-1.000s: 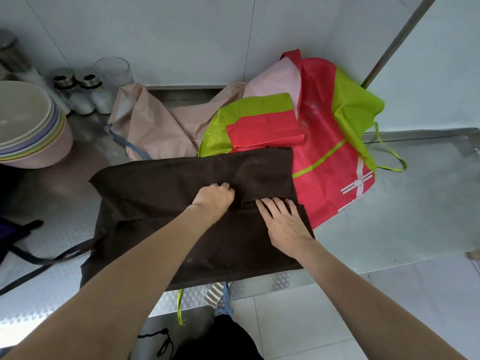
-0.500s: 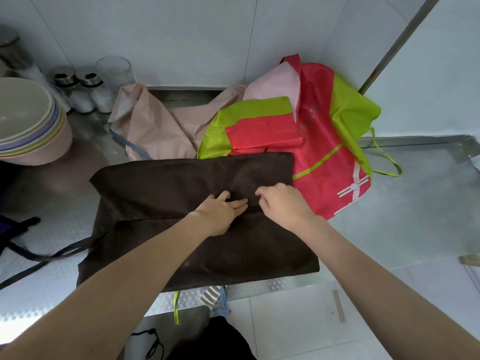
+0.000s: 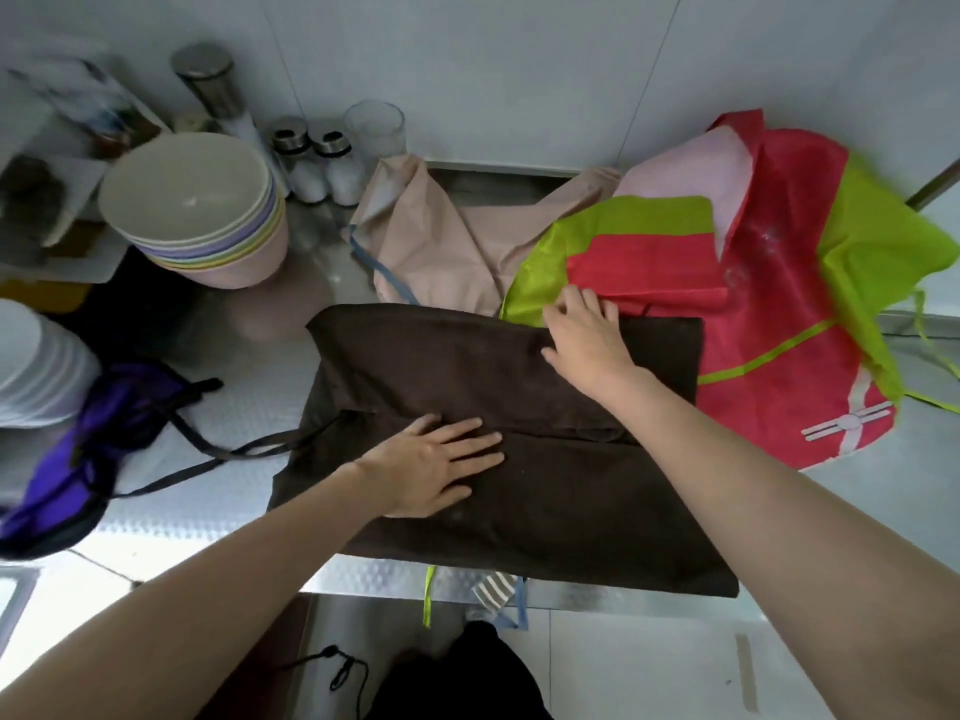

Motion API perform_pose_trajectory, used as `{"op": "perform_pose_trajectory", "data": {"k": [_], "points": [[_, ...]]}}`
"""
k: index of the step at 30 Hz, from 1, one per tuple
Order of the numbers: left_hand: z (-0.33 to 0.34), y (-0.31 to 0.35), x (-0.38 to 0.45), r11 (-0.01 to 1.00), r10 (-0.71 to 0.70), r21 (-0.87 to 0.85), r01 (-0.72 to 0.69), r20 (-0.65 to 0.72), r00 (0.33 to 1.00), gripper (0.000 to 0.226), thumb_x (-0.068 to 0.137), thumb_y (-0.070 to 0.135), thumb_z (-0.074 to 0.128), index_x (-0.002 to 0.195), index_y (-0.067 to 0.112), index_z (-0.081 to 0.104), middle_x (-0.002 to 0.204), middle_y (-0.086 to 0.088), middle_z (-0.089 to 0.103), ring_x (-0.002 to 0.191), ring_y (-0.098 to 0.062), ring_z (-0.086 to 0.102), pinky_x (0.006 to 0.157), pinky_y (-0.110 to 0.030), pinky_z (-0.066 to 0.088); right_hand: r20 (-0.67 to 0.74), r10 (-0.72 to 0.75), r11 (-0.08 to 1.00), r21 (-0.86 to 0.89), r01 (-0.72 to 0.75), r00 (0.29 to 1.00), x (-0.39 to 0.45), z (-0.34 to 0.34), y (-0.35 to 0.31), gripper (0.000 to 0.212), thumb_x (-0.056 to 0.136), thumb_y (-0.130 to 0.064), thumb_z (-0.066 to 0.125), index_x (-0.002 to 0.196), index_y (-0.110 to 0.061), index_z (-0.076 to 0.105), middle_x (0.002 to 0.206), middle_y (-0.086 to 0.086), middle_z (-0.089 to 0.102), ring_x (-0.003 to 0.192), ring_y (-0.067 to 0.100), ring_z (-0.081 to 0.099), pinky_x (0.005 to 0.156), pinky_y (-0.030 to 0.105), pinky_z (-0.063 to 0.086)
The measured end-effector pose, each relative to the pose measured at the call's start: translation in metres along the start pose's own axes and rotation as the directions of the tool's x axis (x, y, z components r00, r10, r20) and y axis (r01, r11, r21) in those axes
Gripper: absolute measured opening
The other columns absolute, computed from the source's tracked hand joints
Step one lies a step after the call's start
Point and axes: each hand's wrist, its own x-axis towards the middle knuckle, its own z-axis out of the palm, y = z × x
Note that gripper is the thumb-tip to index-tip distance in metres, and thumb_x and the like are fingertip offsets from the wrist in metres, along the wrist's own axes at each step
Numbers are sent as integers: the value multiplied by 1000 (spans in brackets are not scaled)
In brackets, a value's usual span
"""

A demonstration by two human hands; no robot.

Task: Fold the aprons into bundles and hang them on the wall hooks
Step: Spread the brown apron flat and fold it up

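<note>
— Fingers [image 3: 467,433] of the left hand [image 3: 431,470] lie straight and spread, pressing flat on the brown apron [image 3: 519,397] at its fold line, centre of the frame; the right hand [image 3: 587,340] reaches to the apron's far edge, and whether those fingers pinch the cloth or just touch it I cannot tell.

— And the apron itself?

— Half folded on the steel worktop [image 3: 249,407], near edge at the worktop's front lip; its straps [image 3: 234,452] trail off left toward the purple apron [image 3: 119,423]; behind it lie the red and green apron [image 3: 779,314] and the beige one [image 3: 441,246].

— How will it handle?

— Soft and light, I judge; thin cloth that creases readily but holds no shape alone, so it may slide on the smooth steel unless pinned.

— Where to take hold?

— Probably at the far hem or its corners, pinching both layers; keep the flat palm on the crease; gather the loose straps before bundling, or they will snag.
</note>
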Motion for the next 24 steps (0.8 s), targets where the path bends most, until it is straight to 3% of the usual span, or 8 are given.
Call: {"op": "perform_pose_trajectory", "data": {"k": [5,10,14,16,17,20,22,24], "points": [[8,-15,-2,994,-101,-34,102,39,994,56,100,43,20,147,35,-10,156,13,-16,144,-11,-14,117,-43,1,-27,-110,991,77,111,994,-15,-13,-7,17,91,-10,50,107,-8,51,112,10,53,110,29,48,88,38,34],[9,-14,2,994,-111,-3,111,1,994,57,101,40,21,148,32,-9,156,10,-15,145,-11,-12,118,-40,0,-173,-241,969,13,246,955,-72,-25,-7,29,60,-5,78,78,-8,56,77,9,57,75,31,59,62,34,48],[9,-5,-21,979,-196,53,198,-33,980,54,101,40,20,150,21,8,157,-5,13,144,-20,15,117,-34,10,-45,-307,949,-91,303,951,-121,-6,-23,42,45,-13,84,77,-12,57,75,3,56,71,24,59,59,29,48],[20,-8,-44,975,-183,89,204,-202,962,53,101,38,18,134,11,49,131,-17,55,120,-27,53,104,-31,39,46,-304,945,-111,307,952,-138,5,-33,48,35,-17,87,74,-14,60,74,2,58,69,22,60,55,27,48],[29,-11,-58,974,-165,109,196,-246,955,56,99,36,20,110,10,68,101,-16,70,92,-26,67,84,-29,53,80,-302,944,-113,310,950,-144,9,-37,50,31,-18,88,72,-14,60,73,1,58,67,22,61,53,26,48],[68,-28,-100,977,-142,92,192,-388,910,48,81,36,32,77,18,76,51,-3,65,42,-19,60,41,-23,47,165,-246,959,-105,265,955,-154,21,-47,53,25,-20,91,68,-15,61,69,0,57,64,20,60,49,24,46],[80,-38,-126,967,-163,109,232,-436,885,43,76,34,37,76,18,77,61,-3,69,53,-21,67,58,-27,51,280,-169,961,-165,221,945,-158,19,-57,45,49,-21,88,86,-14,64,87,3,60,83,22,60,63,29,48],[93,-51,-138,962,-206,63,267,-475,855,43,77,33,39,76,12,77,84,-11,73,80,-27,71,86,-35,46,412,-100,965,-182,190,906,-157,18,-61,37,84,-15,62,120,-13,52,120,7,51,115,26,47,89,36,41]]}}
